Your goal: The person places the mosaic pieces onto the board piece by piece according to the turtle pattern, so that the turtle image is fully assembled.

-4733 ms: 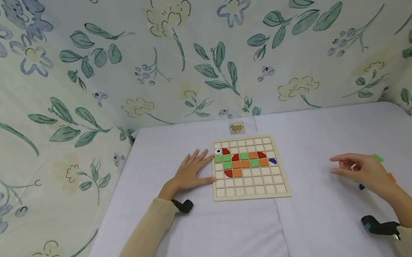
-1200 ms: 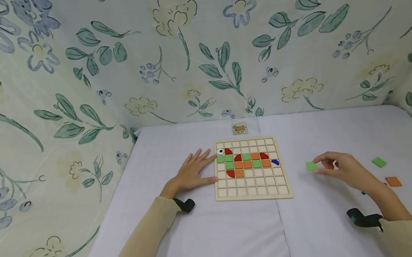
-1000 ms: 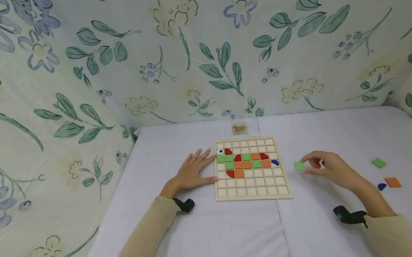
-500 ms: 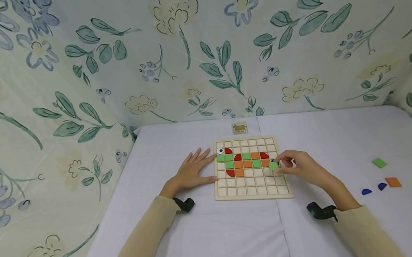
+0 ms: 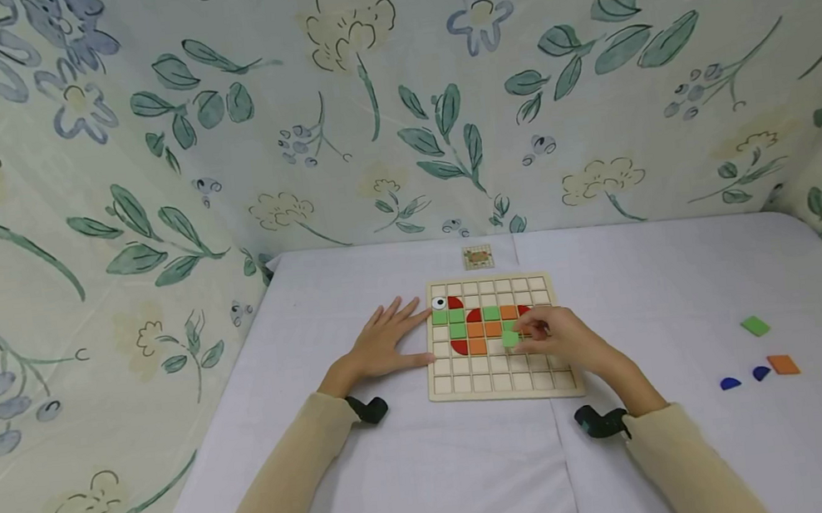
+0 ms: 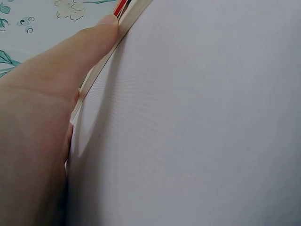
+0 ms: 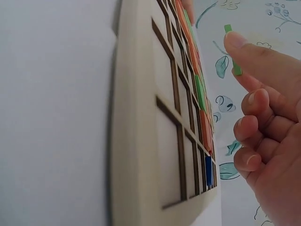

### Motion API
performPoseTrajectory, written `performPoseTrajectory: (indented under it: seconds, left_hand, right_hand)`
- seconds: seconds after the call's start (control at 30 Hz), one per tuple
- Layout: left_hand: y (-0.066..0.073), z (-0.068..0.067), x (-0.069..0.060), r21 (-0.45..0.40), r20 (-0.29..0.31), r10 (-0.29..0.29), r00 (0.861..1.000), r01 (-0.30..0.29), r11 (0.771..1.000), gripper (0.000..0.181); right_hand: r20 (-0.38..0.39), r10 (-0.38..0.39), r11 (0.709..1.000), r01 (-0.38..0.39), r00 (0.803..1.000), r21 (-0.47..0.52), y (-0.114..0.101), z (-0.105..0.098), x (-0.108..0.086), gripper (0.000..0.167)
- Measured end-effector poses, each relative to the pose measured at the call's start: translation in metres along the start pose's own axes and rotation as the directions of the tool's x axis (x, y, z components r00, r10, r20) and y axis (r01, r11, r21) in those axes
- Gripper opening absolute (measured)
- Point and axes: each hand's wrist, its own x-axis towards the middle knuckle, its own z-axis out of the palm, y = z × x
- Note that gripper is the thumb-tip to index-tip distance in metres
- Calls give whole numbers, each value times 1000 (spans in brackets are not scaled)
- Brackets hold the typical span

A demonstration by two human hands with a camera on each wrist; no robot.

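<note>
A wooden grid board lies on the table, with red, green and orange pieces and a round eye piece in its upper cells. Above its middle, my right hand pinches a green square tile between thumb and fingers; in the right wrist view the green tile is held apart from the board, the other fingers curled. My left hand lies spread with its fingertips and thumb at the board's left edge. In the left wrist view its thumb touches the board's side. A blue piece sits near the board's right edge.
Right of the board lie a green tile, an orange tile and two blue half-round pieces. A small patterned card lies behind the board. Floral fabric hangs behind the white-covered table.
My right hand has picked up a green tile from the loose pieces at the right and carried it left over the board. My left hand has stayed at the board's left edge.
</note>
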Motion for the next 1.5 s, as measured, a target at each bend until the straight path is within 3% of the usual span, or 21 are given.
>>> performPoseTrajectory:
  seconds: [0.63,1.5]
  left_hand:
    - [0,1,-1,4,-15,14,1000,-14,1000,90]
    - [0,1,0,-4,-18,10,1000,-10,1000,91]
  right_hand:
    - [46,14,1000,-14,999,3,4,17,15,25]
    - [23,86,996,-85,996,-7,3,21,19,27]
